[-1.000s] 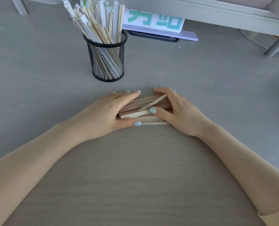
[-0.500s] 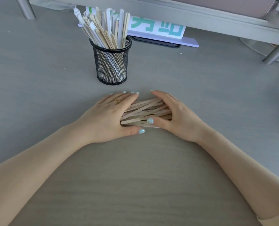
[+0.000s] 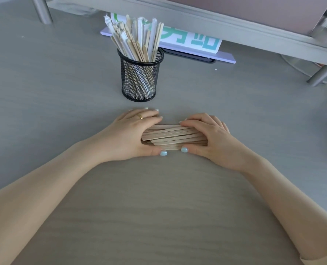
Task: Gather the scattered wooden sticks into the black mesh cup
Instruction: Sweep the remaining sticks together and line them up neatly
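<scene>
Midway across the grey wood-grain desk (image 3: 44, 92), short of its far edge: one bundle of flat pale wooden sticks (image 3: 173, 137), lying crosswise on the surface, roughly aligned but not squared, some ends staggered.

Left hand (image 3: 129, 134): cupped over the bundle's left end, fingers (image 3: 149, 115) together and curled along its far side, thumb against the near side; gold ring on one finger. Right hand (image 3: 211, 138): cupped over the right end likewise, fingers curled over the far side, thumb at the near edge. Both hands press the bundle inward between them.

Black wire-mesh cylindrical cup (image 3: 140, 77): upright, just beyond the hands toward the far edge, already crowded with wooden sticks and paper-wrapped ones fanning out above the rim.

Risks, as judged: 
- Loose sticks may slide out of the middle or fan apart on lifting, since the grip bears mainly on the ends.
- Staggered ends may catch on the rim or on the standing contents, as free room in the cup looks scant.
- A push against the leaning contents may tip the light cup.

Surroundings: white card with teal lettering (image 3: 193, 40) on a lilac flat board behind the cup; grey raised shelf (image 3: 235, 25) on metal legs along the far edge, overhanging that area. Nothing lies between bundle and cup.
</scene>
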Tool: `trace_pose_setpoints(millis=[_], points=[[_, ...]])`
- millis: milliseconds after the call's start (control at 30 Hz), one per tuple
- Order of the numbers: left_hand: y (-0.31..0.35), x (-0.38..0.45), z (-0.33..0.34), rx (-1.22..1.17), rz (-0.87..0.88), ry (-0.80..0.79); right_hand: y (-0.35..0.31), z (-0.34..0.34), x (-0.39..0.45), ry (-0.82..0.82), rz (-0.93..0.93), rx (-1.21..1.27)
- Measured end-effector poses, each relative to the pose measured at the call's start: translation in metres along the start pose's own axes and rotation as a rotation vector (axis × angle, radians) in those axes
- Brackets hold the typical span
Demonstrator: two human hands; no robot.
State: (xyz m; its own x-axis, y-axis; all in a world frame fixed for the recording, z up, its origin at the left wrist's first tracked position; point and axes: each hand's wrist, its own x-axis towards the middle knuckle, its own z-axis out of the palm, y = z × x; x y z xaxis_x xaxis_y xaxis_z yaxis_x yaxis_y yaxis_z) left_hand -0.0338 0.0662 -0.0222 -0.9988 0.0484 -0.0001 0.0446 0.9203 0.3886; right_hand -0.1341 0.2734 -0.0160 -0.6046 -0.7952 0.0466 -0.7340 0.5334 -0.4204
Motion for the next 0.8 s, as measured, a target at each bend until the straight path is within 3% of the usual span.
trace_pose_setpoints(millis=[200,533,800], points=[[0.01,-0.002,-0.001,-0.22,0.013,0.149,-0.002,-0.003,0.003,-0.026,0.008,0.042],[0.013,0.0,0.004,-0.365,-0.037,0.219,-0.015,-0.008,0.007,-0.099,0.02,-0.036],[0.016,0.001,0.009,-0.401,-0.018,0.266,-0.042,0.017,0.027,0.023,-0.06,-0.256]])
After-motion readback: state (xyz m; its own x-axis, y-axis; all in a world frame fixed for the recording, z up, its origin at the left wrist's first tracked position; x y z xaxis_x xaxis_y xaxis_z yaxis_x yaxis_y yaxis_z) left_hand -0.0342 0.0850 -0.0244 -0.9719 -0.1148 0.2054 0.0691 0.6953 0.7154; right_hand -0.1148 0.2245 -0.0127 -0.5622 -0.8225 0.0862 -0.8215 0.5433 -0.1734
